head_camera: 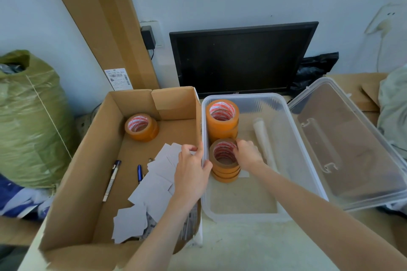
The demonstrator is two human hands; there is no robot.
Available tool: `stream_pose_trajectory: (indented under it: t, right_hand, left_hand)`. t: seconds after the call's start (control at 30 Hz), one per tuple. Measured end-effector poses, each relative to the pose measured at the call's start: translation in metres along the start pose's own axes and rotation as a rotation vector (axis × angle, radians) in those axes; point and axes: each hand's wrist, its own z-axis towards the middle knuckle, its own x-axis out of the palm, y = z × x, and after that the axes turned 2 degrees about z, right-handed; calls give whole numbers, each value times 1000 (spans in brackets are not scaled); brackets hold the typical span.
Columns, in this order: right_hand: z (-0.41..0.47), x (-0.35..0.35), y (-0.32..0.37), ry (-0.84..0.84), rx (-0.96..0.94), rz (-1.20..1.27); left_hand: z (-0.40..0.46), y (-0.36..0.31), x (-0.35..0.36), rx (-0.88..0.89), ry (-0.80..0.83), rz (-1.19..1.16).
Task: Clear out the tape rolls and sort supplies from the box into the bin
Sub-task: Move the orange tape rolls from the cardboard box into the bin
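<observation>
One bench (231, 246) is carrying two containers side by side: one open cardboard box (92, 182) on the left, one clear plastic bin (284, 156) touching it on the right, with the bin's one clear lid (352, 145) lying open to the right. One black monitor (242, 57) is leaning against the wall behind the bin; one green sack (30, 121) is sitting left of the box. Inside the box, one orange tape roll (142, 126) is lying in the far corner, a loose heap of white paper slips (152, 191) is spreading across the floor, too overlapped to count, and two pens (112, 179) are lying beside it. Inside the bin, two tape stacks are standing against the left wall: a taller far stack (222, 120) and a near stack (225, 164) of about four thin rolls; one white tube (263, 138) is lying further right. Left hand (191, 174) is gripping the shared box-and-bin edge, fingers curled over it. Right hand (247, 154) is touching the near stack's top roll, fingers curled at its rim.
</observation>
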Motion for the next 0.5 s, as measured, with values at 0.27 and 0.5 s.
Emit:
stream_pose_trajectory:
  t: [0.27, 0.5]
  right_hand:
    - [-5, -25, -3, 186, 16, 175]
    - [-30, -57, 18, -5, -53, 72]
  left_hand:
    - [-1, 10, 3, -36, 64, -175]
    - [26, 40, -11, -160, -23, -410]
